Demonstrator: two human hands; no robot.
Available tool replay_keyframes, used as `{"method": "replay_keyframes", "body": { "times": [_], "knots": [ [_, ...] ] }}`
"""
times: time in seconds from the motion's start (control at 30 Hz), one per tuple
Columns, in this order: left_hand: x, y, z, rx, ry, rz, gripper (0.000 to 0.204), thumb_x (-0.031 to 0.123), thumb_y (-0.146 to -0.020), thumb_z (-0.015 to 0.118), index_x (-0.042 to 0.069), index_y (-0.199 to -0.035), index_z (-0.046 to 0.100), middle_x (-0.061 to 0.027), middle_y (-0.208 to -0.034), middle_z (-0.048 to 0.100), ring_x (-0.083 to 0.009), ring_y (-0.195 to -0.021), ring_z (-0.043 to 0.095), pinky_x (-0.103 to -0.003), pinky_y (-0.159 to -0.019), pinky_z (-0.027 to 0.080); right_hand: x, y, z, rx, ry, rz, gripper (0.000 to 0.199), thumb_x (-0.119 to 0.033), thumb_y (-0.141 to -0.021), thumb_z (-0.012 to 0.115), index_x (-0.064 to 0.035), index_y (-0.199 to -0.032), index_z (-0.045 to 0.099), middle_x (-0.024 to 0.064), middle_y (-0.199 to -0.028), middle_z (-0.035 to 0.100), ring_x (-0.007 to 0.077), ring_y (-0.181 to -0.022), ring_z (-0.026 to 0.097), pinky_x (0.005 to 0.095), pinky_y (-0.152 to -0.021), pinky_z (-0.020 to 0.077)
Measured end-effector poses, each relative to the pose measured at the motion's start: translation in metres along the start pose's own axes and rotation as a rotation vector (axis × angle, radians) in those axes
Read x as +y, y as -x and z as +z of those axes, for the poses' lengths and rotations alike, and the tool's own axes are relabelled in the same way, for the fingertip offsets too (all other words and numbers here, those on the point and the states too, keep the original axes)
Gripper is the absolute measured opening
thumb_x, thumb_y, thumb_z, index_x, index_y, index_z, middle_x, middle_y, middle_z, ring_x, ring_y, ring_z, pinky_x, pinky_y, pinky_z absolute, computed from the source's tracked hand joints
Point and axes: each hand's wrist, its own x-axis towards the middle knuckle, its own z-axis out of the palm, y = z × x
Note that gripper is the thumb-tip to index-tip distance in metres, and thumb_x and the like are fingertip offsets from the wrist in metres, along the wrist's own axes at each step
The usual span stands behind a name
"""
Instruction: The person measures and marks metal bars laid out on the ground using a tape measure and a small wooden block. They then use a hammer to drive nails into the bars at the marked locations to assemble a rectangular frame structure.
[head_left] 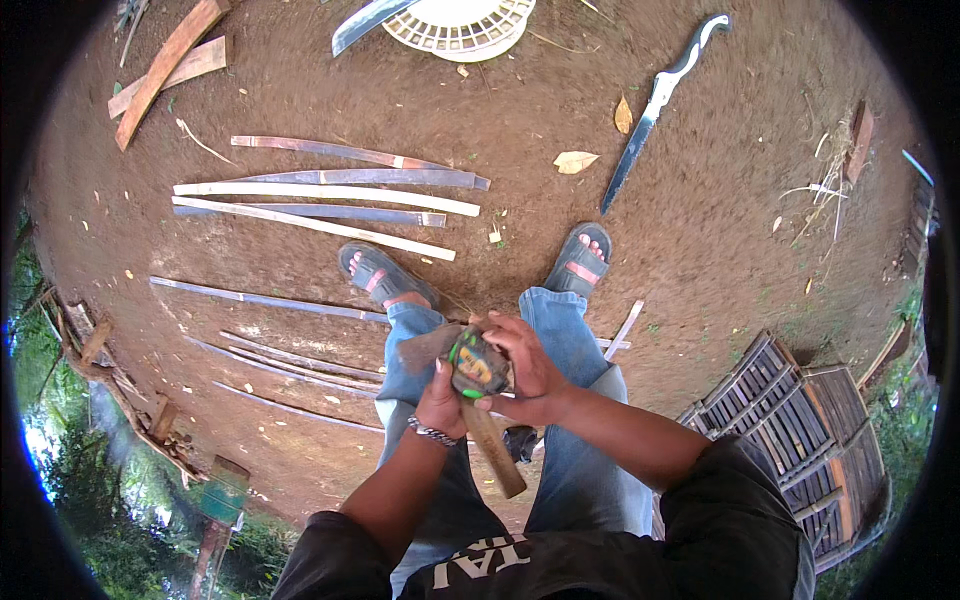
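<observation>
Between my knees I hold a black and green tape measure (478,368) with a yellow-orange label. My left hand (440,403) is closed on its near left side, thumb up against the case. From the right, my right hand (528,365) curls its fingers over the far edge and side of the case. Below the tape measure a flat wooden piece (495,455) like a handle slants toward me. A brown flat piece (428,345) shows beyond my left hand; whether the two are joined is hidden.
Several split bamboo strips (330,190) lie on the dirt at left, with more strips (290,365) nearer. A handsaw (655,110) lies ahead right. A white plastic basket (460,30) and a blade (370,22) are at the far edge. A slatted bamboo bench (790,430) stands right.
</observation>
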Motion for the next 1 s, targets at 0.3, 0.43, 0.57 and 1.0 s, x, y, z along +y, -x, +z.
{"method": "replay_keyframes", "body": {
  "times": [0.3,0.43,0.57,1.0],
  "knots": [
    [0.017,0.029,-0.059,0.138,-0.040,0.021,0.049,0.023,-0.086,0.069,0.002,-0.126,0.050,-0.0128,-0.115,0.064,-0.0259,-0.106,0.064,-0.041,-0.092,0.052,-0.005,-0.015,0.025,-0.350,0.326,-0.013,0.078,-0.033,-0.073,0.080,-0.0099,-0.138,0.044,0.0217,-0.142,0.044,0.0412,-0.133,0.039,0.0541,-0.108,0.0310],
    [0.015,0.023,-0.059,0.321,-0.120,0.097,0.036,0.010,-0.083,0.069,0.004,-0.116,0.055,-0.0089,-0.102,0.065,-0.0235,-0.095,0.065,-0.039,-0.084,0.054,0.032,-0.014,0.008,-0.395,0.378,0.383,0.069,-0.021,-0.074,0.077,-0.0129,-0.135,0.047,0.0198,-0.135,0.052,0.0368,-0.125,0.050,0.0449,-0.105,0.0398],
    [0.004,0.018,-0.072,0.294,-0.294,0.179,0.036,0.004,-0.078,0.075,0.006,-0.110,0.059,-0.0038,-0.094,0.065,-0.0169,-0.085,0.065,-0.033,-0.076,0.054,0.111,0.002,-0.047,-0.355,0.833,0.846,0.036,-0.022,-0.082,0.068,-0.0115,-0.115,0.058,0.0182,-0.115,0.065,0.0361,-0.104,0.064,0.0458,-0.089,0.0512],
    [0.016,0.010,-0.068,0.182,-0.619,0.000,0.033,0.025,-0.070,0.088,0.006,-0.083,0.064,0.0007,-0.073,0.063,-0.0090,-0.063,0.055,-0.029,-0.055,0.044,0.135,-0.066,-0.069,-0.539,0.882,0.697,0.035,-0.047,-0.090,0.058,-0.0157,-0.097,0.072,0.0143,-0.098,0.070,0.0340,-0.096,0.066,0.0446,-0.086,0.0518]
  ]
}}
